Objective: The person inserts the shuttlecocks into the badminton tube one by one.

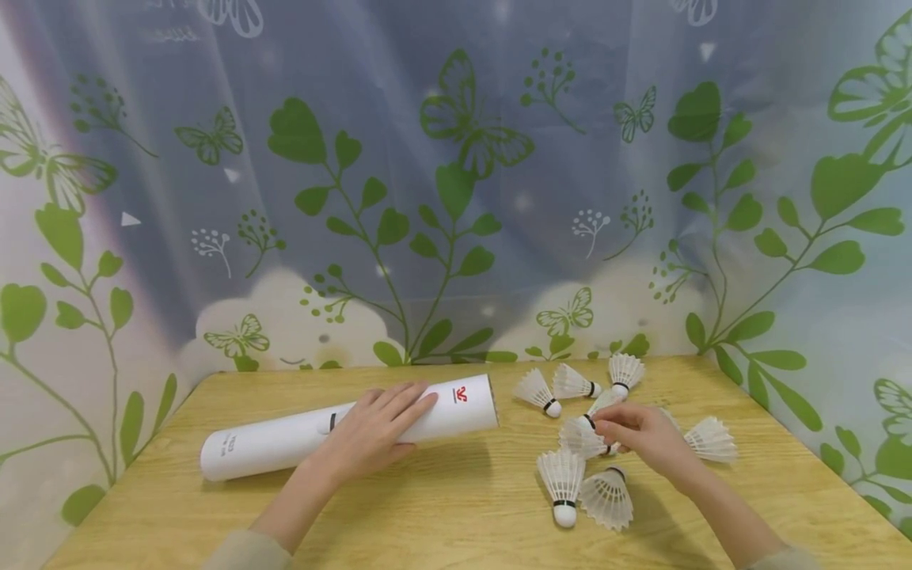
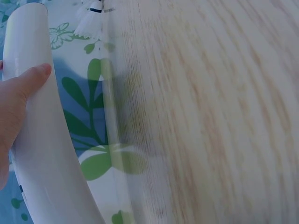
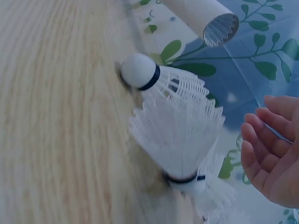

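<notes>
My left hand [image 1: 374,423] grips a long white shuttlecock tube [image 1: 264,443] around its middle, fingers over the top and thumb along the near side. The tube lies slantwise, its right end farther back. In the right wrist view its open end [image 3: 221,30] shows a toothed skirt edge inside. My right hand [image 1: 648,435] is over a cluster of white shuttlecocks [image 1: 580,439], fingertips beside a black-banded one. In the right wrist view the right hand [image 3: 275,149] has loosely bent fingers with nothing visible between them; the thumb is hidden there.
Shuttlecocks [image 1: 563,487] lie nearest the front, with others [image 1: 534,392] behind and one [image 1: 712,439] to the right of the cluster. They rest on a wood-grain table [image 1: 456,507]. A leaf-and-butterfly patterned curtain [image 1: 456,198] stands along the back and sides.
</notes>
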Action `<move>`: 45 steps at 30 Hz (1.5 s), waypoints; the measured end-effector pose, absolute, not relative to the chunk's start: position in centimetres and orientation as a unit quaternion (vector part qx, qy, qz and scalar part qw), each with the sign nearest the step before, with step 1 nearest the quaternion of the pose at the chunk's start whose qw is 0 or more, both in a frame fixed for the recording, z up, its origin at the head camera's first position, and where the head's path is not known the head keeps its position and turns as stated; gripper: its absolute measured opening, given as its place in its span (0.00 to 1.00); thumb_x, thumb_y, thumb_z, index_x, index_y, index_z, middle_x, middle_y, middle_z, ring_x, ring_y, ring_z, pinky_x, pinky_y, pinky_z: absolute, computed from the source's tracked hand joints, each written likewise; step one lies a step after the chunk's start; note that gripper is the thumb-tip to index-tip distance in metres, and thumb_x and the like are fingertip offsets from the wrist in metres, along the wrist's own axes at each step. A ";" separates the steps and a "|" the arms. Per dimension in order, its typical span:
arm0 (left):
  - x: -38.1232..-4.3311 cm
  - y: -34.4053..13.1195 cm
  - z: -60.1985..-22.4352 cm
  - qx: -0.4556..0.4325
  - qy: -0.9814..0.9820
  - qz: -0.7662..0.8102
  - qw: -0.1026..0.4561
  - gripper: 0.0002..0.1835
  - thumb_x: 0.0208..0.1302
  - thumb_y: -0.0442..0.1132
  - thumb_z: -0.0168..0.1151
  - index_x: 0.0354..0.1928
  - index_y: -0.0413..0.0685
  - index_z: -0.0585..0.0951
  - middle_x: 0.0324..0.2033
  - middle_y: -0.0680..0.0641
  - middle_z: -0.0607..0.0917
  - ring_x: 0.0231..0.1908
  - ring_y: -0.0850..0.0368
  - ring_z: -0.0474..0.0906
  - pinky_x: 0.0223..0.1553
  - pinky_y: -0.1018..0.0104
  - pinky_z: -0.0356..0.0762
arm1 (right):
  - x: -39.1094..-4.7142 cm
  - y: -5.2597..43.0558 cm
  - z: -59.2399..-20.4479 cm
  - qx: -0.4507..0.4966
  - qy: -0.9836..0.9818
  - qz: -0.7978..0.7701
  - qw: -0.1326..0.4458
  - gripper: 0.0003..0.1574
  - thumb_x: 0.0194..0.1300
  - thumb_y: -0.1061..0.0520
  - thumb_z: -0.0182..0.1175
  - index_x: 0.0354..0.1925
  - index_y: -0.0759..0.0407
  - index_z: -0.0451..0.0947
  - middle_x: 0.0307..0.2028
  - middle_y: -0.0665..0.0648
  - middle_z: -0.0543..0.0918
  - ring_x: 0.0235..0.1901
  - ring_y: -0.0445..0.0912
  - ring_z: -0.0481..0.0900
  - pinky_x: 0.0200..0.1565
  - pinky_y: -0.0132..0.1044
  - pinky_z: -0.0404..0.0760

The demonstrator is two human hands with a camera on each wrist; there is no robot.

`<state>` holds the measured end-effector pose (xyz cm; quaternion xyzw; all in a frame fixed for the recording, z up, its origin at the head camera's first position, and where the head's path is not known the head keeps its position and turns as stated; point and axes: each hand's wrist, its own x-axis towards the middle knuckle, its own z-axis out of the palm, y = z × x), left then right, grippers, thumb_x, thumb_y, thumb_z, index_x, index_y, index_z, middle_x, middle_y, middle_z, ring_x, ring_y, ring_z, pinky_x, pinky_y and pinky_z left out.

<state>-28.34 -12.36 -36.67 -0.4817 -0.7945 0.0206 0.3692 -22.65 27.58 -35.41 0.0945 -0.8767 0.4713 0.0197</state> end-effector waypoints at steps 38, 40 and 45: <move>-28.3 -12.5 -36.6 -0.486 -0.789 0.030 0.374 0.47 0.40 0.51 0.77 0.64 0.43 0.68 0.60 0.42 0.73 0.55 0.48 0.73 0.44 0.55 0.78 | -20.5 30.8 -38.5 0.234 -0.882 0.407 -0.046 0.17 0.62 0.56 0.62 0.44 0.68 0.78 0.42 0.65 0.80 0.28 0.36 0.79 0.28 0.32 0.78; -28.4 -12.5 -36.7 -0.486 -0.788 0.030 0.377 0.47 0.40 0.51 0.77 0.64 0.43 0.68 0.60 0.42 0.73 0.55 0.49 0.73 0.44 0.55 0.78 | -20.4 30.9 -38.4 0.229 -0.880 0.413 -0.046 0.17 0.62 0.56 0.61 0.44 0.68 0.78 0.43 0.66 0.80 0.29 0.37 0.80 0.27 0.33 0.79; -28.4 -12.5 -36.7 -0.486 -0.788 0.030 0.376 0.47 0.40 0.51 0.77 0.64 0.43 0.67 0.60 0.43 0.73 0.55 0.49 0.73 0.44 0.55 0.78 | -20.2 31.1 -38.1 0.209 -0.885 0.414 -0.044 0.17 0.62 0.56 0.61 0.44 0.68 0.78 0.43 0.67 0.80 0.29 0.38 0.81 0.27 0.34 0.79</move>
